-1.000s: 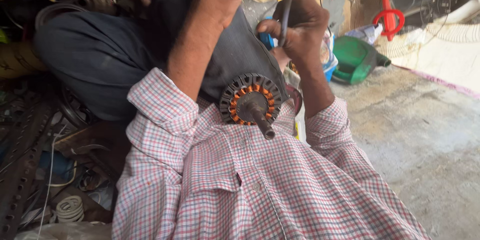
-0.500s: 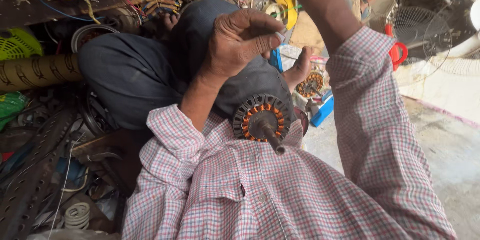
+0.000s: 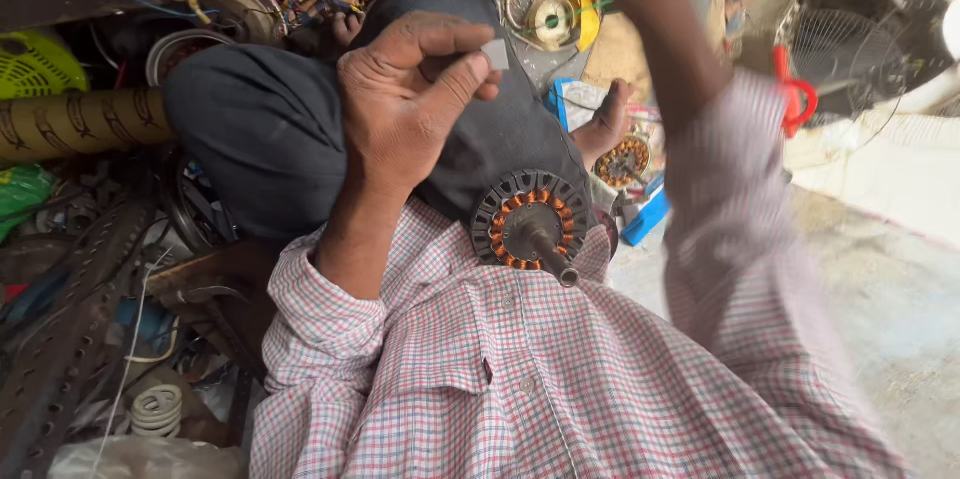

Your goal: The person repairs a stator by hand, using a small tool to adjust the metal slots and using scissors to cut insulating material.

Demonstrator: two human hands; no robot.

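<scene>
My left hand point(image 3: 400, 109) is raised over my bent knee in dark trousers point(image 3: 250, 129) and pinches a small pale grey slip point(image 3: 495, 54) between thumb and fingertips. Just below it, a motor stator point(image 3: 505, 224) with orange copper windings and a steel shaft point(image 3: 555, 264) rests against my lap, shaft pointing toward me. My right arm in its checked sleeve point(image 3: 740, 239) is blurred and reaches up past the top edge, so that hand is out of sight.
A second wound stator point(image 3: 625, 159) sits by my foot point(image 3: 605, 124), next to a blue tray point(image 3: 645, 219). A fan grille point(image 3: 850, 49) and a red-handled tool point(image 3: 795, 99) stand at right. Wires, a green basket point(image 3: 35, 64) and a wire coil point(image 3: 155, 409) clutter the left.
My right arm has swung up and its hand has left the top of the view. My left hand has lifted off the knee and turned, now showing the small slip pinched in it.
</scene>
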